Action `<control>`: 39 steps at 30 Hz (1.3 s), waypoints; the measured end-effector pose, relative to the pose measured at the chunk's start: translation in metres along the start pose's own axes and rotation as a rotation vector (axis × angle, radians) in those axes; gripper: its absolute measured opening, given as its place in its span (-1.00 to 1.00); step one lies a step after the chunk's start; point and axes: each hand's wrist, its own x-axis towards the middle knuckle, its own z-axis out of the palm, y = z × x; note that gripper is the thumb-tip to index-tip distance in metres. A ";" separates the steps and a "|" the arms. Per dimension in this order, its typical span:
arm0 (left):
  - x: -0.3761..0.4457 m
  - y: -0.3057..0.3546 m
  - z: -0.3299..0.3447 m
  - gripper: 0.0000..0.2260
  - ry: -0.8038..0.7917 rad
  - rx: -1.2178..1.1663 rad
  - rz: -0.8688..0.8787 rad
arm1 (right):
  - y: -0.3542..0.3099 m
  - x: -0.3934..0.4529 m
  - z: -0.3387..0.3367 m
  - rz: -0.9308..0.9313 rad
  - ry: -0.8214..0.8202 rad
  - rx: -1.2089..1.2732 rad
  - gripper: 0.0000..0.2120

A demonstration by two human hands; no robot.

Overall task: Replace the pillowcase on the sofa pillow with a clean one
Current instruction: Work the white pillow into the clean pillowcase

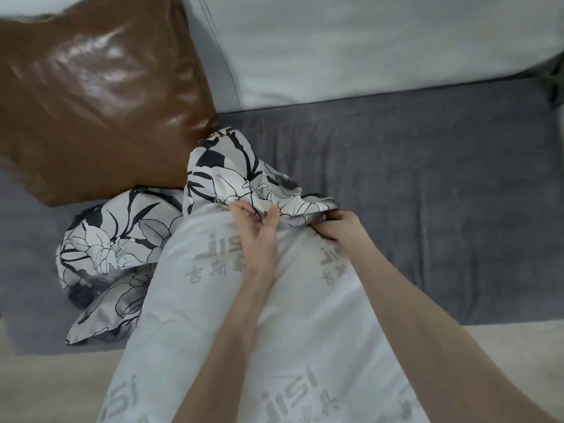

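A white pillow insert [244, 315], printed with grey lettering, is laid from the near edge of the view out across the dark grey sofa seat [427, 193]. Its far end is covered by a bunched floral pillowcase [232, 172] in black, white and grey, whose open hem is drawn over the insert's end. The hem is pinched by the left hand [259, 227], thumb and fingers curled on the cloth at the middle of the insert's far end. The same hem is gripped at the right corner by the right hand [338, 224], fingers curled under the fabric; both hands are touching the cloth and set just beside each other. A second floral pillowcase [113, 251] is seen crumpled on the seat, touching the insert's left side. A glossy brown leather cushion [97, 96] is propped behind it against the pale backrest [366, 41].
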 end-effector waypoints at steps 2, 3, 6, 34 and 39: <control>-0.013 0.004 0.000 -0.69 -0.031 0.008 0.045 | -0.005 0.005 -0.005 0.073 0.046 0.219 -0.61; -0.018 0.006 -0.002 -0.69 -0.043 0.008 0.067 | -0.006 0.003 -0.007 0.094 -0.020 0.316 -0.62; -0.029 0.013 -0.009 -0.67 -0.055 -0.057 0.125 | 0.001 -0.018 -0.029 0.064 0.038 0.533 -0.91; -0.057 -0.056 0.075 -0.82 -0.063 -0.181 -0.322 | -0.014 0.000 -0.143 0.033 -0.308 1.282 -0.83; -0.055 -0.057 0.076 -0.75 -0.046 -0.489 -0.399 | -0.060 0.032 -0.193 -0.004 -0.135 1.137 -0.82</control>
